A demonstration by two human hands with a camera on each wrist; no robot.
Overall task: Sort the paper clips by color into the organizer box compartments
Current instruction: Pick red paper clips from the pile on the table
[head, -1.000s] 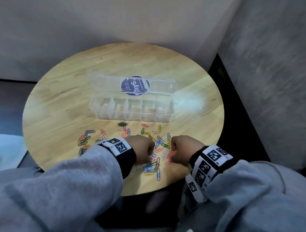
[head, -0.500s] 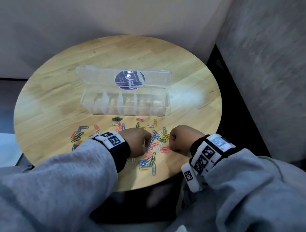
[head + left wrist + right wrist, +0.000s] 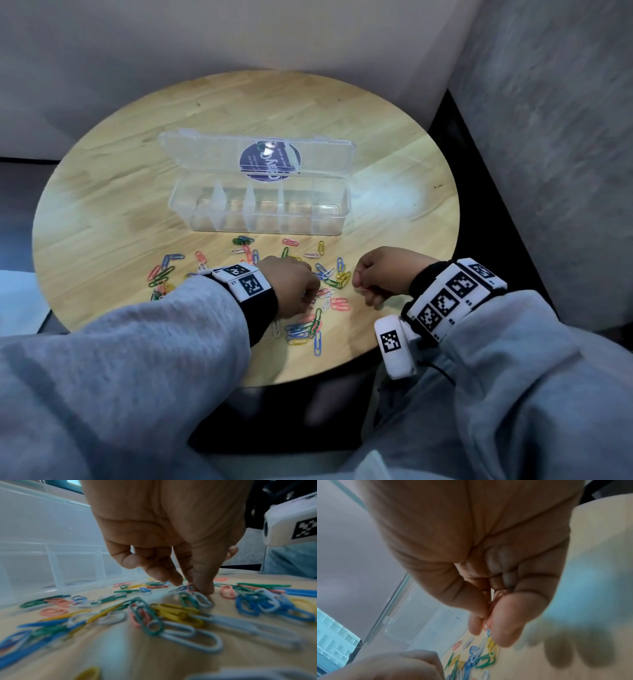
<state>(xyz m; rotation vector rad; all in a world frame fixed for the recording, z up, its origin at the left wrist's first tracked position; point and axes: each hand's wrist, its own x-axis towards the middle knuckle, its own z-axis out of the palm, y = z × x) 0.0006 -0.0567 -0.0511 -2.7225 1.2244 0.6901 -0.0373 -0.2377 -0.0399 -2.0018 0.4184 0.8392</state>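
Observation:
Coloured paper clips [image 3: 322, 274] lie scattered on the round wooden table in front of the clear organizer box [image 3: 263, 212]. The box stands open with its lid tilted back, and I see no clips in its compartments. My left hand [image 3: 310, 296] reaches down into the pile. In the left wrist view its thumb and index finger [image 3: 176, 580] pinch a pink clip [image 3: 191, 587] that still lies on the table. My right hand [image 3: 359, 286] hovers just right of the pile. Its thumb and index finger [image 3: 475, 626] hold a pink clip [image 3: 488, 624].
The table [image 3: 102, 205] ends close below the hands, with a dark gap to its right. More clips [image 3: 164, 270] lie at the left, partly under my left sleeve. A purple round label [image 3: 269, 161] shows through the lid. Walls stand behind and to the right.
My right hand has drawn a little to the right, away from the pile and from the left hand. The left hand stays over the clips, fingers down among them.

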